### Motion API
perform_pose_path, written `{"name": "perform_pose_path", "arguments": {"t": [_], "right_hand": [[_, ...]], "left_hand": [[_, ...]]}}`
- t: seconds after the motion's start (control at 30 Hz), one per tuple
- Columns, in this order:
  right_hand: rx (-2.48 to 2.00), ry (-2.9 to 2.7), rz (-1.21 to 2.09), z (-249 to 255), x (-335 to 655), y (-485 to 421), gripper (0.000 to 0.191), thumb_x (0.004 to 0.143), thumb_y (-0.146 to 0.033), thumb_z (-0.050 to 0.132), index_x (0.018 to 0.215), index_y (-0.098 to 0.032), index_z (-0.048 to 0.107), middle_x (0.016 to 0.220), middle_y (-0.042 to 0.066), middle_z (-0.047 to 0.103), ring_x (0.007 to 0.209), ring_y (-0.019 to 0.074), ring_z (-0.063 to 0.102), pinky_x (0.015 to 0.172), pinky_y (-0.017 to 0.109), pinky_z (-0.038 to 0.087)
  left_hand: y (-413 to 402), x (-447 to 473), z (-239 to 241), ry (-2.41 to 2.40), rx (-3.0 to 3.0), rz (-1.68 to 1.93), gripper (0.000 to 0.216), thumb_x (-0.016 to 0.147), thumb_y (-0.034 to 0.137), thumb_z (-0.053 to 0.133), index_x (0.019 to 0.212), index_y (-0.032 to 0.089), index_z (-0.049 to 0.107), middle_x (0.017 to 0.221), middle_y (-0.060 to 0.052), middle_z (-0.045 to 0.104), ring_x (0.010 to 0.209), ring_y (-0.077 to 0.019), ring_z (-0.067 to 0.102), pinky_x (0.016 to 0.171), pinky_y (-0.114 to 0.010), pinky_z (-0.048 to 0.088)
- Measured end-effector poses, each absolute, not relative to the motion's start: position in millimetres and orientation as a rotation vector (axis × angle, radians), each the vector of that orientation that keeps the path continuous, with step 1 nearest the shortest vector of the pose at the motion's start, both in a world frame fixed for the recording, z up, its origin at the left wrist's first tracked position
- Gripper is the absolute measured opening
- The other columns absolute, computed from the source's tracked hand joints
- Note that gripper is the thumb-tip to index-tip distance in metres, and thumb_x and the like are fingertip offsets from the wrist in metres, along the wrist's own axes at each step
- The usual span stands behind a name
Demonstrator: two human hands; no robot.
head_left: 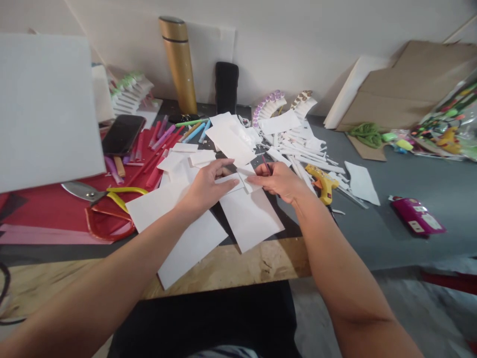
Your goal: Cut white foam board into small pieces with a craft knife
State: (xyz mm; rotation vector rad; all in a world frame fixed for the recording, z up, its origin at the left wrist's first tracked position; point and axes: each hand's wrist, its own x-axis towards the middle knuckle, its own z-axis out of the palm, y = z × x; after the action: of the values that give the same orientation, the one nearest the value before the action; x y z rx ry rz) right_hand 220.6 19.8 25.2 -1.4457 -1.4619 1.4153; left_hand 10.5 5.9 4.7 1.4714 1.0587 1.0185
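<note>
My left hand (pixel 208 185) pinches a small white paper piece (pixel 231 183) between thumb and fingers. Close beside it, my right hand (pixel 279 181) grips another small white paper piece (pixel 248 175) and also has a thin dark pencil (pixel 266 165) tucked among its fingers. The two pieces meet or overlap at their edges; I cannot tell whether they are joined. Beneath the hands lie a white sheet (pixel 253 219) and a larger white sheet (pixel 194 243) that reaches over the table's front edge. More cut white paper (pixel 231 139) is piled just behind.
Scissors (pixel 112 199) with red and yellow handles lie at left on red sheets (pixel 48 209), near a phone (pixel 123 135). A gold flask (pixel 179 69) stands behind. Rightward are a yellow glue gun (pixel 323 184), a magenta box (pixel 417 216) and leaning cardboard (pixel 406 89).
</note>
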Motion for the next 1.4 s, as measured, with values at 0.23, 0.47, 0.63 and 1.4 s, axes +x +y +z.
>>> {"name": "perform_pose_path", "arguments": {"t": [0.23, 0.47, 0.63, 1.4], "right_hand": [[-1.539, -1.491, 1.316, 23, 223, 21, 0.049, 0.063, -0.051, 0.090, 0.065, -0.020, 0.052, 0.053, -0.007, 0.041, 0.048, 0.0065, 0.032, 0.044, 0.024, 0.018], [-1.731, -1.465, 1.202, 25, 225, 23, 0.046, 0.064, -0.044, 0.091, 0.067, -0.021, 0.050, 0.052, -0.008, 0.040, 0.047, 0.0067, 0.030, 0.045, 0.024, 0.017], [-1.850, -1.387, 1.227, 29, 222, 23, 0.035, 0.075, -0.032, 0.083, 0.071, -0.022, 0.049, 0.050, -0.007, 0.039, 0.047, 0.0082, 0.033, 0.046, 0.025, 0.018], [-1.815, -1.549, 0.951, 18, 228, 26, 0.035, 0.071, -0.036, 0.081, 0.068, -0.021, 0.050, 0.059, -0.006, 0.043, 0.054, 0.0096, 0.038, 0.053, 0.027, 0.025]], "left_hand": [[7, 13, 1, 1.245, 1.732, 1.037, 0.028, 0.085, 0.040, 0.070, 0.103, 0.020, 0.064, 0.107, -0.007, 0.068, 0.101, -0.0214, 0.063, 0.091, -0.034, 0.048], [13, 10, -6, 1.196, 1.586, 1.178, 0.039, 0.099, 0.051, 0.048, 0.114, 0.018, 0.063, 0.117, -0.009, 0.070, 0.108, -0.0199, 0.064, 0.094, -0.033, 0.048], [15, 9, -10, 1.196, 1.512, 1.270, 0.034, 0.099, 0.048, 0.050, 0.115, 0.020, 0.062, 0.117, -0.007, 0.069, 0.110, -0.0190, 0.064, 0.100, -0.035, 0.048], [6, 11, -4, 1.383, 2.118, 0.806, 0.044, 0.089, 0.020, 0.063, 0.133, 0.018, 0.062, 0.133, -0.007, 0.066, 0.128, -0.0260, 0.057, 0.112, -0.044, 0.045]]}}
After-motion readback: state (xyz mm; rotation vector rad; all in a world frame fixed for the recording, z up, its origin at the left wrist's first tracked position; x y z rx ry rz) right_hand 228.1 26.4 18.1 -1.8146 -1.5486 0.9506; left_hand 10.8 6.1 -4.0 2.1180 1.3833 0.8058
